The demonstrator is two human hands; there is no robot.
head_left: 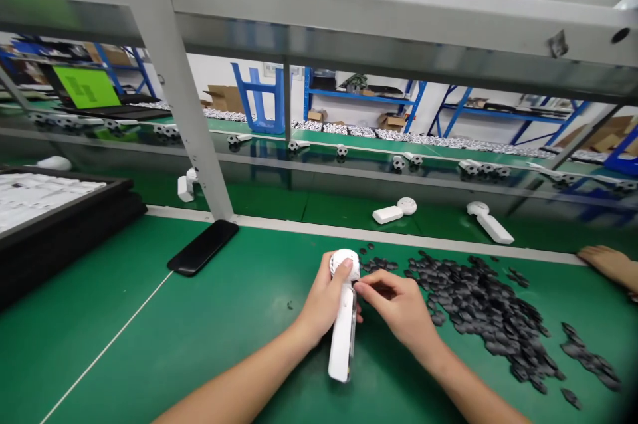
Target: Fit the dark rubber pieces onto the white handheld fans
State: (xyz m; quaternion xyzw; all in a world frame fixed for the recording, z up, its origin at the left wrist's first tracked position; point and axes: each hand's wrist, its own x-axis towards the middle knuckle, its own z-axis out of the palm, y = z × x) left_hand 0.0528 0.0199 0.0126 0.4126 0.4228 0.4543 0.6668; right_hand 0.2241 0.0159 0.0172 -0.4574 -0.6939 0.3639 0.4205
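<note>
A white plastic device (341, 337) with a round head and a long handle stands tilted between my hands, above the green tabletop. My left hand (323, 301) is wrapped round its neck from the left, thumb on the round head. At the neck's right side, my right hand (393, 301) is closed in a pinch with its fingertips against the device. Something dark shows at those fingertips, too small to name. A pile of small flat black pieces (488, 308) lies on the table to the right of my right hand.
A black phone (203, 248) with a white cable lies at the left, near a black tray (64, 238) of white parts. Similar white devices (491, 221) lie on the green belt (309, 208) beyond the table edge. Another person's hand (611, 264) rests at the right. A metal post (174, 92) rises ahead.
</note>
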